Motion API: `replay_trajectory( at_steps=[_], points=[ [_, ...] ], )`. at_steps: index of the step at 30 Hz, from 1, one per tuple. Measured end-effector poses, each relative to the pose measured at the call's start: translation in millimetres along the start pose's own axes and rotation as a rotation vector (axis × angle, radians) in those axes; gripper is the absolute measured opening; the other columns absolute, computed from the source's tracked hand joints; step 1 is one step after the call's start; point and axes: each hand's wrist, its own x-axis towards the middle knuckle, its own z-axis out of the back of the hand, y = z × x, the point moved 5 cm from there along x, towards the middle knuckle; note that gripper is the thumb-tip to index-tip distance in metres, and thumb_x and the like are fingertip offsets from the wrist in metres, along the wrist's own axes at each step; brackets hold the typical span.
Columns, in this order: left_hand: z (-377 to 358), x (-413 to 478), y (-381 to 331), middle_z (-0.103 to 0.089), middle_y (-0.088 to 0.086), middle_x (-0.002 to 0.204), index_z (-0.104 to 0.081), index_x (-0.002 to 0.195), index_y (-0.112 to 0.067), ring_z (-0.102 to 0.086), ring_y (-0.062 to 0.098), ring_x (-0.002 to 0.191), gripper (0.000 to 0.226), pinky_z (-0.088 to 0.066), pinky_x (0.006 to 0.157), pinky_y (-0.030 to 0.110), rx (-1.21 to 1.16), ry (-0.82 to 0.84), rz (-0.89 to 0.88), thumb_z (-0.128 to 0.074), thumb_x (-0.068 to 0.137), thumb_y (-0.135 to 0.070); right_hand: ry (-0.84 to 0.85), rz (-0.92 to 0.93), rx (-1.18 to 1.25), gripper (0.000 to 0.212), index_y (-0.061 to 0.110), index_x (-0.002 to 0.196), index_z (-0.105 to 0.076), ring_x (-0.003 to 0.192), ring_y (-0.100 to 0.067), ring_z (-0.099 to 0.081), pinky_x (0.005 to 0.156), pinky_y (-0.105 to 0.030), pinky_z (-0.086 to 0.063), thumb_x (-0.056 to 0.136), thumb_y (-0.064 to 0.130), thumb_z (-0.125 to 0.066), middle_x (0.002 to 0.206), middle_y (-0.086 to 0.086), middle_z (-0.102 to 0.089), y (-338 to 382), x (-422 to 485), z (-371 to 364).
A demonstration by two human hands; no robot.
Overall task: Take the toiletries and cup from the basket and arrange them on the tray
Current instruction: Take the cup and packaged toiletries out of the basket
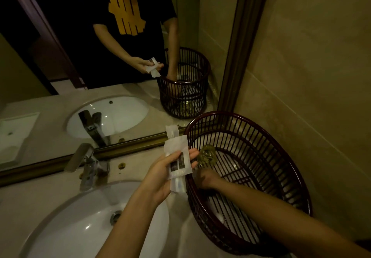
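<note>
A dark slatted basket [261, 129] stands on the counter by the right wall. My left hand [160, 175] is beside its left rim, shut on several white toiletry packets [177, 153] that stick up between thumb and fingers. My right hand [206, 178] reaches down inside the basket, low against its left wall; its fingers are in shadow. A clear glass cup [207, 154] lies in the basket just above that hand, apart from it as far as I can tell. The tray [14, 129] shows only as a white rectangular reflection in the mirror at far left.
A white sink basin [80, 227] with a chrome faucet [88, 165] fills the counter to the left of the basket. A framed mirror [120, 143] runs along the back. A tiled wall [311, 97] closes off the right side.
</note>
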Motion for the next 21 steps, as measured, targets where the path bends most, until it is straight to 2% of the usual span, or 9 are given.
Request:
replay_trajectory(
  at_steps=[2, 4, 6, 7, 10, 13, 15, 18, 21],
  points=[
    [-0.1, 0.7, -0.7, -0.068, 0.025, 0.126, -0.048, 0.14, 0.003, -0.066, 0.032, 0.118, 0.039, -0.056, 0.095, 0.043, 0.017, -0.006, 0.0, -0.046, 0.102, -0.01, 0.054, -0.028, 0.028, 0.036, 0.01, 0.129, -0.063, 0.118, -0.03, -0.061, 0.096, -0.036, -0.051, 0.096, 0.023, -0.062, 0.131, -0.012, -0.064, 5.6, -16.4, 17.7],
    [-0.2, 0.7, -0.3, -0.068, 0.024, 0.126, -0.048, 0.14, 0.003, -0.067, 0.03, 0.117, 0.041, -0.058, 0.093, 0.041, 0.029, -0.011, 0.003, -0.049, 0.102, -0.011, 0.038, -0.042, 0.096, 0.035, 0.01, 0.123, -0.065, 0.111, -0.025, -0.063, 0.082, -0.029, -0.051, 0.091, 0.02, -0.07, 0.122, -0.01, -0.066, 1.4, -27.4, 40.8],
    [-0.1, 0.3, -0.6, -0.068, 0.023, 0.126, -0.05, 0.139, 0.003, -0.067, 0.029, 0.117, 0.042, -0.058, 0.092, 0.04, 0.043, -0.012, 0.001, -0.052, 0.101, -0.013, -0.041, -0.056, 0.215, 0.034, 0.013, 0.117, -0.066, 0.099, -0.018, -0.065, 0.07, -0.023, -0.051, 0.086, 0.022, -0.076, 0.113, -0.006, -0.068, -5.6, -46.6, 76.6],
    [-0.4, -0.4, -1.0, -0.068, 0.023, 0.126, -0.05, 0.139, 0.003, -0.067, 0.029, 0.118, 0.043, -0.058, 0.093, 0.04, 0.05, -0.009, 0.001, -0.053, 0.1, -0.015, -0.102, -0.041, 0.284, 0.032, 0.014, 0.115, -0.066, 0.095, -0.015, -0.067, 0.069, -0.022, -0.053, 0.086, 0.022, -0.076, 0.11, -0.005, -0.069, -9.4, -55.1, 96.2],
    [-1.1, -3.6, -2.8, -0.067, 0.024, 0.128, -0.05, 0.139, 0.0, -0.064, 0.031, 0.121, 0.046, -0.056, 0.098, 0.042, 0.045, 0.005, 0.02, -0.053, 0.101, -0.025, -0.234, 0.052, 0.44, 0.025, 0.014, 0.113, -0.067, 0.094, -0.015, -0.071, 0.079, -0.028, -0.059, 0.089, 0.02, -0.072, 0.106, -0.003, -0.07, -12.9, -99.6, 162.0],
    [0.0, -3.0, -4.9, -0.063, 0.031, 0.129, -0.049, 0.141, -0.002, -0.06, 0.038, 0.125, 0.052, -0.047, 0.104, 0.049, -0.043, 0.001, 0.044, -0.049, 0.102, -0.036, -0.322, 0.188, 0.603, 0.026, 0.015, 0.117, -0.068, 0.096, -0.018, -0.072, 0.077, -0.026, -0.054, 0.092, 0.019, -0.07, 0.105, -0.004, -0.074, -2.0, -155.6, 222.0],
    [1.0, -3.0, -6.7, -0.06, 0.034, 0.131, -0.05, 0.141, -0.001, -0.056, 0.041, 0.127, 0.057, -0.044, 0.105, 0.052, -0.099, -0.005, 0.056, -0.046, 0.101, -0.042, -0.352, 0.27, 0.72, 0.027, 0.015, 0.118, -0.068, 0.098, -0.023, -0.073, 0.082, -0.032, -0.056, 0.091, 0.019, -0.07, 0.103, -0.007, -0.077, 12.4, -186.9, 245.8],
    [1.7, -3.7, -7.0, -0.059, 0.035, 0.132, -0.055, 0.136, 0.0, -0.053, 0.044, 0.128, 0.066, -0.042, 0.107, 0.054, -0.135, 0.009, 0.078, -0.044, 0.098, -0.052, -0.308, 0.382, 0.811, 0.027, 0.014, 0.116, -0.068, 0.103, -0.026, -0.073, 0.095, -0.041, -0.057, 0.089, 0.018, -0.07, 0.105, -0.011, -0.077, 45.0, -207.2, 251.9],
    [1.9, -4.2, -8.1, -0.063, 0.031, 0.13, -0.06, 0.132, -0.003, -0.058, 0.044, 0.121, 0.07, -0.047, 0.098, 0.055, -0.141, 0.025, 0.07, -0.04, 0.097, -0.059, -0.201, 0.417, 0.775, 0.026, 0.015, 0.114, -0.07, 0.103, -0.027, -0.073, 0.095, -0.044, -0.056, 0.088, 0.02, -0.072, 0.107, -0.01, -0.077, 80.1, -197.5, 228.6]
  ],
)
